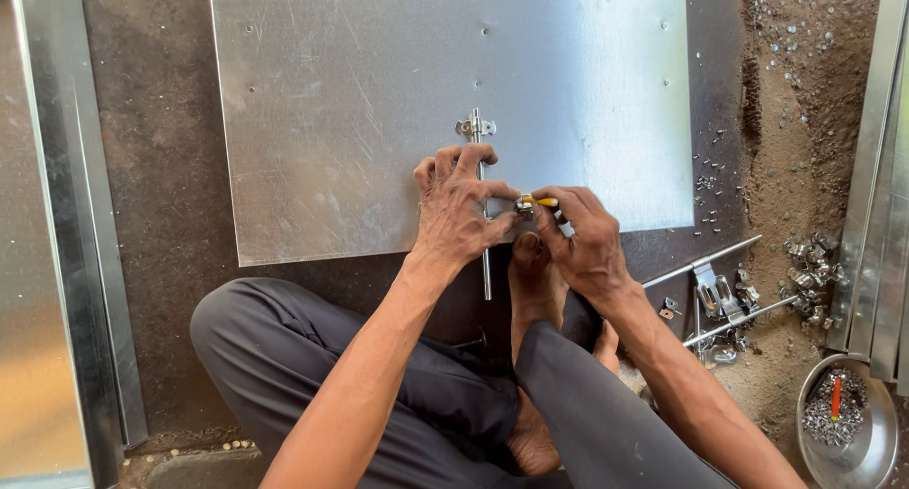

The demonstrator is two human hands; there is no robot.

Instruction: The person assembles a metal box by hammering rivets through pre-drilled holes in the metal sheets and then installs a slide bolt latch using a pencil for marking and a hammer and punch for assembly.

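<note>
Right, start with the biggest piece: one large metal sheet (379, 101) lies flat on the dark floor in front of you, scratched and dotted with a few small holes. At your left stand two tall metal panels (57, 224), one just behind the other; at the far right three narrower metal strips (876, 186) lean together. You sit cross-legged, one bare foot (530, 276) pressed near the sheet's front edge.

One long metal rod (484, 252) runs across that near edge, passing through one small bracket (475, 126) fixed on the sheet, its lower end sticking out past the edge toward your foot. Your left hand (459, 210) is closed around the rod, fingers curled over it, pressing it to the sheet. Your right hand (582, 233) is pinched shut on a small yellow-handled tool (542, 202), whose tip meets a small metal fitting (524, 204) just beside the rod, between both thumbs.

To your right, two more rods (710, 262) lie on the floor with a clip between them. One round steel bowl (852, 423) holds small fasteners and one red-handled piece. Loose fasteners (810, 266) lie heaped by the strips, too many and too small to count.
</note>
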